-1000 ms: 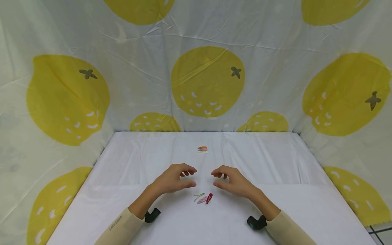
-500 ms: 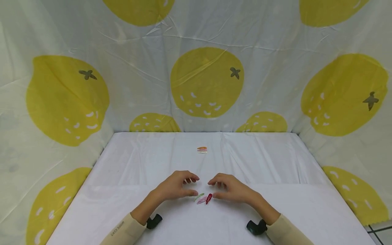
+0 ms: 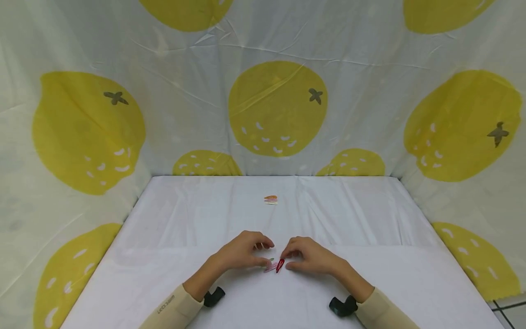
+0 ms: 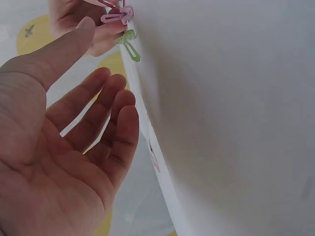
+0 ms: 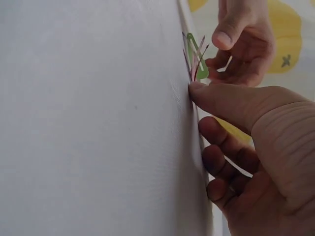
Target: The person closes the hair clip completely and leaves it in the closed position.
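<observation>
Though I couldn't tell whether my right fingers (image 3: pixel 292 248) pinched the lower-centre red clip (image 3: pixel 280 266), grasping seemed the step, firm closure next; my left fingers (image 4: pixel 129 128) hung loosely spread.

1 left hand (image 3: pixel 245 251), 1 right hand (image 3: pixel 313 256), 1 green clip (image 4: pixel 129 37), 1 pink clip (image 3: pixel 269 268), 1 red clip (image 3: pixel 280 266) (3 near), 1 far clip cluster (image 3: pixel 270 200) too small to count, 2 sleeves (image 3: pixel 166 308), 2 black wrist units (image 3: pixel 214 297), 1 desk (image 3: pixel 267 308), 9 lemon prints (image 3: pixel 275 109) in head view.

Lemon-print drape (image 3: pixel 277 109) — creased, white-covered table (image 3: pixel 349 210), floor tiles (image 3: pixel 517 316)
</observation>
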Tool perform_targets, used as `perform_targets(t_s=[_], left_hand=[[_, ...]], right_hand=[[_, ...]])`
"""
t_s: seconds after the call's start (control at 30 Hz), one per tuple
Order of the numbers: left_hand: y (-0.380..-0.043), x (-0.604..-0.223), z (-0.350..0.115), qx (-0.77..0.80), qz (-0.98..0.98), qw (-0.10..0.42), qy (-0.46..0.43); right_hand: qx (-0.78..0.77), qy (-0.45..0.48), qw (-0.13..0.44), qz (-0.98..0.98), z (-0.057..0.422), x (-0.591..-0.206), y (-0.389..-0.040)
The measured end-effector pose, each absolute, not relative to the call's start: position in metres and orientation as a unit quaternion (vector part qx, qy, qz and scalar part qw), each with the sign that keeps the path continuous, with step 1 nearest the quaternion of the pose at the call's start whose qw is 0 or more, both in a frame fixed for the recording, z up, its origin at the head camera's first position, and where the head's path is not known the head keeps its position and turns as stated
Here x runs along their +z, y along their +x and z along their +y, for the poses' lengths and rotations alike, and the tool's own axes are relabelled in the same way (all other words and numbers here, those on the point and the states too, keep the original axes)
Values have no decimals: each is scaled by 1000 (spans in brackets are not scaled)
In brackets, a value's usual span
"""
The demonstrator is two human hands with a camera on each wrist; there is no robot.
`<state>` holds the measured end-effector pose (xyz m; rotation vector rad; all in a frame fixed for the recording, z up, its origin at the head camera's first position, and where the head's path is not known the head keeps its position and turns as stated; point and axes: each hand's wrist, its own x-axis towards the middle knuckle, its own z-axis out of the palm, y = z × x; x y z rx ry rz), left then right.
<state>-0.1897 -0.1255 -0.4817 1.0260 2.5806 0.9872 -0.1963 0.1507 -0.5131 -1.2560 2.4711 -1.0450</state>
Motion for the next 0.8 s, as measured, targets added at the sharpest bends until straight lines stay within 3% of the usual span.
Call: perform_targets(t_s=[0.8], left_hand=[[-184,-483,-122,345,864,131,342]], right_hand=[[-329,-415,83,844,142,-513,-193]])
